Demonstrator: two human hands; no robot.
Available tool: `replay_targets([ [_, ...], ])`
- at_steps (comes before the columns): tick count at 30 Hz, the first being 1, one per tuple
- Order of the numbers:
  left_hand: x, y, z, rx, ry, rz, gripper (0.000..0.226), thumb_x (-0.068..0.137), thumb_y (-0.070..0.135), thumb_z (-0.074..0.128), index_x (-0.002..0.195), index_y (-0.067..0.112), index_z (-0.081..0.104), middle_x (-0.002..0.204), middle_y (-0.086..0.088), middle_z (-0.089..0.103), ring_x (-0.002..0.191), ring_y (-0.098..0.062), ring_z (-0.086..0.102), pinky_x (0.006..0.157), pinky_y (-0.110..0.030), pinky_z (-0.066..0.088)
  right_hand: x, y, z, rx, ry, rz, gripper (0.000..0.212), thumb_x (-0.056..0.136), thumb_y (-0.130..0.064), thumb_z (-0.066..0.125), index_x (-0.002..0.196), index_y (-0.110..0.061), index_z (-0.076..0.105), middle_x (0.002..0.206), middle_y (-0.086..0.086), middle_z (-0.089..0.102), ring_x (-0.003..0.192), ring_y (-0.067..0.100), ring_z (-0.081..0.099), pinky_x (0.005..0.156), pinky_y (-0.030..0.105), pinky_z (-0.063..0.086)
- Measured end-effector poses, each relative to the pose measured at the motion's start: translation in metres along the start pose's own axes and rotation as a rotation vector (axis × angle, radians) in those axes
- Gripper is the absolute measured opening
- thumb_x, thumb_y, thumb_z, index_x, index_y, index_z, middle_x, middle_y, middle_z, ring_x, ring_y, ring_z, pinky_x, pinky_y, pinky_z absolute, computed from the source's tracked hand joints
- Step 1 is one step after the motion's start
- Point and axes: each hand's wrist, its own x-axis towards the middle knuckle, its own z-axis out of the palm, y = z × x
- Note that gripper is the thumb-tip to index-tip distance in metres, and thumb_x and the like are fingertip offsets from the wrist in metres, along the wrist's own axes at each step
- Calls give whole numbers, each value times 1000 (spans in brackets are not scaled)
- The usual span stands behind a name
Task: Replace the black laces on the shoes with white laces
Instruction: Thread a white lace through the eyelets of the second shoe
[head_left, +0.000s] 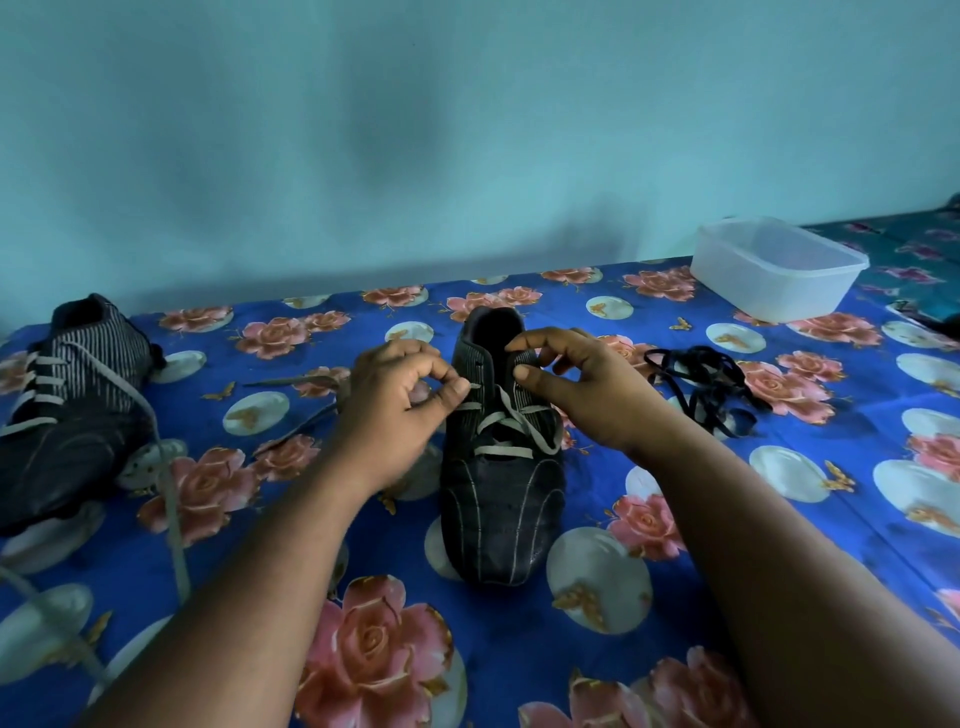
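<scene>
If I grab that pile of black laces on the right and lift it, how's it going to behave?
The black laces lie in a loose, looping tangle on the floral cloth, so they are probably floppy and would dangle in strands. Being thin cords, they likely weigh very little. Because the loops cross over each other, they may come up as one clump, possibly snagging.

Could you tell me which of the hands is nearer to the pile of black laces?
Right. The right hand sits just beside the black laces; the left hand is beyond the shoe.

Shoe (501, 499) centre, second shoe (67, 415) left, loose laces (706, 389) right, tub (776, 267) behind.
</scene>
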Motion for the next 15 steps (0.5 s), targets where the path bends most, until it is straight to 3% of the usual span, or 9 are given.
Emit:
replay_targets([
  [3,0,-4,-5,9,43,-28,22,90,56,62,82,35,64,109,6,61,104,-26,66,87,-54,58,0,1,0,-2,1,-10,26,96,-33,69,121,-38,68,107,-12,57,104,13,56,92,29,49],
  [5,3,-8,-15,-170,128,-176,18,99,37,64,90,22,66,104,6,68,94,-31,74,82,-56,60,1,2,-1,-2,-1,-11,25,96,-33,69,120,-39,68,107,-10,57,103,13,56,89,27,46],
  [6,3,-11,-24,-171,205,-284,18,100,34,62,96,17,66,108,1,71,99,-31,73,85,-54,58,1,2,-1,-4,-2,-12,24,96,-33,69,119,-40,68,108,-9,57,103,13,56,86,25,45],
  [8,3,-30,-41,34,391,-459,25,97,51,60,99,28,68,120,-4,69,113,-28,66,90,-48,54,1,3,-2,-6,-6,-13,23,97,-33,68,118,-41,67,107,-10,58,101,13,56,85,23,44],
  [10,0,-45,-52,95,467,-566,33,83,72,54,86,41,66,118,-1,71,108,-31,65,85,-54,56,1,3,-2,-6,-5,-19,23,97,-32,68,119,-40,68,106,-12,58,99,12,55,85,24,44],
  [12,0,-44,-50,160,446,-580,31,82,71,53,82,42,63,116,-2,71,103,-33,65,81,-58,57,1,3,-1,-5,-8,-20,24,98,-31,67,120,-39,68,105,-13,58,100,13,56,86,25,45],
  [15,1,-26,-34,276,404,-399,27,94,50,60,109,29,67,130,-5,65,121,-31,58,96,-60,50,1,2,-1,-4,-2,-9,25,97,-32,68,121,-41,68,105,-13,59,105,16,58,88,28,47],
])
